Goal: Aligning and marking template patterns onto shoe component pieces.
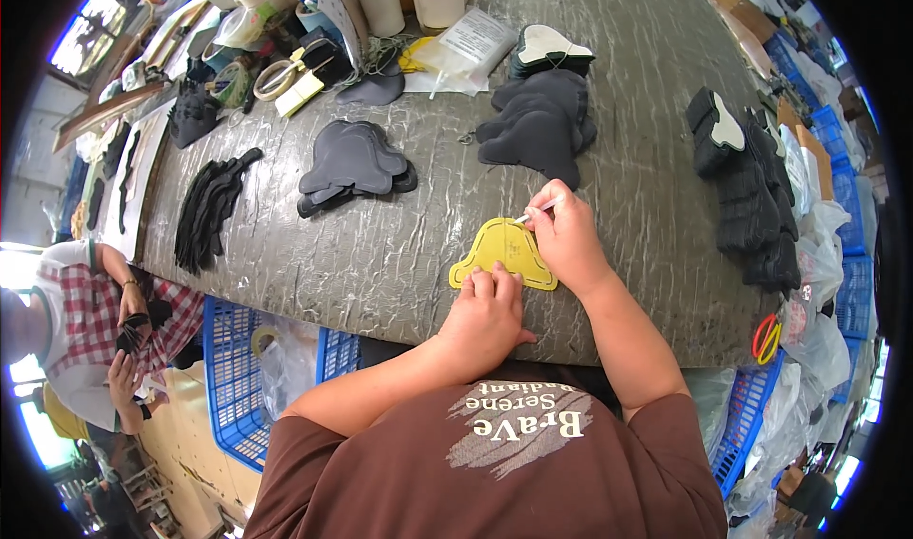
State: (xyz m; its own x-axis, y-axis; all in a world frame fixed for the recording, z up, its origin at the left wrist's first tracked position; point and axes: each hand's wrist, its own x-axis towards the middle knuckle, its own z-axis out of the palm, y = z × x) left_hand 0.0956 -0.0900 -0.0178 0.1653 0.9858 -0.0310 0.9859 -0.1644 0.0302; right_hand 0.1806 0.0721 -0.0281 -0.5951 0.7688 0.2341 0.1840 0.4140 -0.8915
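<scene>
A yellow template (495, 244) with a curved outline and narrow slots along its edge lies on the table near me. My left hand (483, 315) rests on its lower edge, fingers spread and pressing it down. In a pinch, my right hand (569, 239) holds a slim white marking pen (525, 218), its tip at the template's upper right edge. Whether a dark piece lies under the template is hidden. Just beyond, a spread pile of black shaped pieces (537, 125) sits on the table, and another pile of dark pieces (350, 163) is to its left.
Black strips (214, 206) lie at the left, stacked black pieces (747, 192) at the right. Yellow-and-red scissors (766, 337) are at the near right edge. Tubs, tape and bags crowd the far left. Blue crates (233, 377) stand below the table. Another person (86, 320) handles black pieces.
</scene>
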